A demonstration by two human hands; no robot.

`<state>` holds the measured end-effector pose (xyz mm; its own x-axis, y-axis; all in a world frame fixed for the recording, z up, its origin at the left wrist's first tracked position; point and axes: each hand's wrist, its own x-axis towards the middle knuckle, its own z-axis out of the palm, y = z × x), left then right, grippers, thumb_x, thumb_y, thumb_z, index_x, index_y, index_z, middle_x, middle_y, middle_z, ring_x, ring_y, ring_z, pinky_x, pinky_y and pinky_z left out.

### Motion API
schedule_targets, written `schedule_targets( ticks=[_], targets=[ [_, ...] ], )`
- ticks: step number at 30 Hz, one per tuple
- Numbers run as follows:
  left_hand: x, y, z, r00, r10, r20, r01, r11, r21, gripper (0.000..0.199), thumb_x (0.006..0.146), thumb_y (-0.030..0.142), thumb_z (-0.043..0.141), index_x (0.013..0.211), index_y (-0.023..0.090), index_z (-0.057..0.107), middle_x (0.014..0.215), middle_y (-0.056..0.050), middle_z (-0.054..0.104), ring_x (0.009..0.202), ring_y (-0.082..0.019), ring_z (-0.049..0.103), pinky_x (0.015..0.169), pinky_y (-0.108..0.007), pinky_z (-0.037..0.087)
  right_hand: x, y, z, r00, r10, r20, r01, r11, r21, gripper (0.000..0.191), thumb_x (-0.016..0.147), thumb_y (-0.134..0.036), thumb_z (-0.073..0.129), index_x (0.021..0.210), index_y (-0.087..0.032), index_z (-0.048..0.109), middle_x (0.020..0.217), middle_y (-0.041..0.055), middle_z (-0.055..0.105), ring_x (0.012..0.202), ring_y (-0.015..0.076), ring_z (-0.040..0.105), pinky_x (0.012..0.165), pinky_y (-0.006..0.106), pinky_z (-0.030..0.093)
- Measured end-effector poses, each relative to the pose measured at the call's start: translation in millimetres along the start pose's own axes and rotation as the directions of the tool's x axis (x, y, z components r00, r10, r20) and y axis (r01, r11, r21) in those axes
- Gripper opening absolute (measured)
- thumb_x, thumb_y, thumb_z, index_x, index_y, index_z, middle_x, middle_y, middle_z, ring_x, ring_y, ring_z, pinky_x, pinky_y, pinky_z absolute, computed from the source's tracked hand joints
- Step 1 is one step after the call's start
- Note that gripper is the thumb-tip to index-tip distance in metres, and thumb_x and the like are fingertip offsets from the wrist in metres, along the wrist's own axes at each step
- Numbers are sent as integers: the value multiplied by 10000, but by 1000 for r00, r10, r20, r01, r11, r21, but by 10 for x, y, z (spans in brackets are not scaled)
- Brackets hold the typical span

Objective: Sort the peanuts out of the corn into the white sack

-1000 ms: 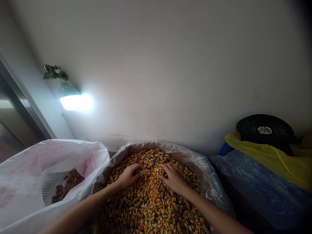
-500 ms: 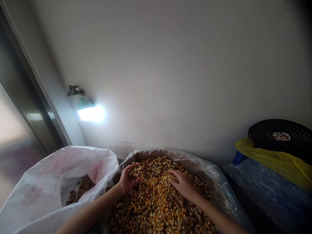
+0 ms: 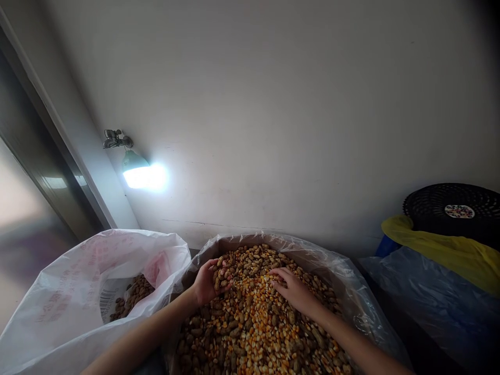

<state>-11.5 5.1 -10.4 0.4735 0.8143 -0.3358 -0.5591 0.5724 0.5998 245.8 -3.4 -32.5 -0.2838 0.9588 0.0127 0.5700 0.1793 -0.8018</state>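
A large sack lined with clear plastic (image 3: pixel 347 271) holds unshelled peanuts (image 3: pixel 253 258) mixed with loose yellow corn kernels (image 3: pixel 265 333). At the left side of the heap, my left hand (image 3: pixel 207 284) is curled around several peanuts, palm turned inward and upward. My right hand (image 3: pixel 292 291) rests on the mix to the right, fingers bent down into the kernels; its fingertips are partly hidden, and whatever they pinch is too small to make out. Left of this sack stands a white woven bag (image 3: pixel 74 291) with pink print, its mouth open, with peanuts (image 3: pixel 135 297) lying inside.
A lit lamp (image 3: pixel 136 169) hangs from a bracket on the pale wall (image 3: pixel 273 114). To the right are a black round basket (image 3: pixel 429 205), a yellow bag (image 3: pixel 441 247) and bluish clear plastic (image 3: pixel 422 291). A metal door (image 3: pixel 31 208) is at the left.
My left hand has shifted slightly right and holds more peanuts than before. My right hand has stayed nearly in place on the mix. The view has moved slightly.
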Motion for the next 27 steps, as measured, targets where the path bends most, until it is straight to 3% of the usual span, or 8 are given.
schedule_targets(
  ticks=[7,14,20,27],
  targets=[
    [14,-20,-9,999,-13,-30,14,999,44,170,704,307,487,800,168,472,632,30,489,482,-76,479,387,-182,298,-1,19,-1,1000,-2,10,2,1000,-3,378,746,-457,360,989,-216,519,1088,78,465,959,195,472,769,285,396],
    [-21,-7,21,998,-39,-47,43,995,85,196,704,316,499,823,162,468,787,-6,525,526,-65,479,402,-169,324,2,11,-8,1000,-10,14,11,1000,-29,342,750,-444,361,931,-214,538,1048,75,470,929,190,480,759,282,396],
    [-68,0,69,998,-51,21,49,994,93,173,724,314,472,813,165,472,700,7,492,404,-23,341,307,-134,174,7,23,-1,1000,-8,28,9,1000,-24,324,750,-439,370,892,-206,545,1035,77,461,911,186,477,766,288,390],
    [-139,13,153,999,-22,-41,29,983,181,189,776,303,402,803,136,486,707,5,510,388,-2,243,311,-136,140,-5,36,-2,999,-26,19,26,999,-21,306,748,-436,381,842,-205,558,995,69,478,879,189,486,750,291,389]
  ],
)
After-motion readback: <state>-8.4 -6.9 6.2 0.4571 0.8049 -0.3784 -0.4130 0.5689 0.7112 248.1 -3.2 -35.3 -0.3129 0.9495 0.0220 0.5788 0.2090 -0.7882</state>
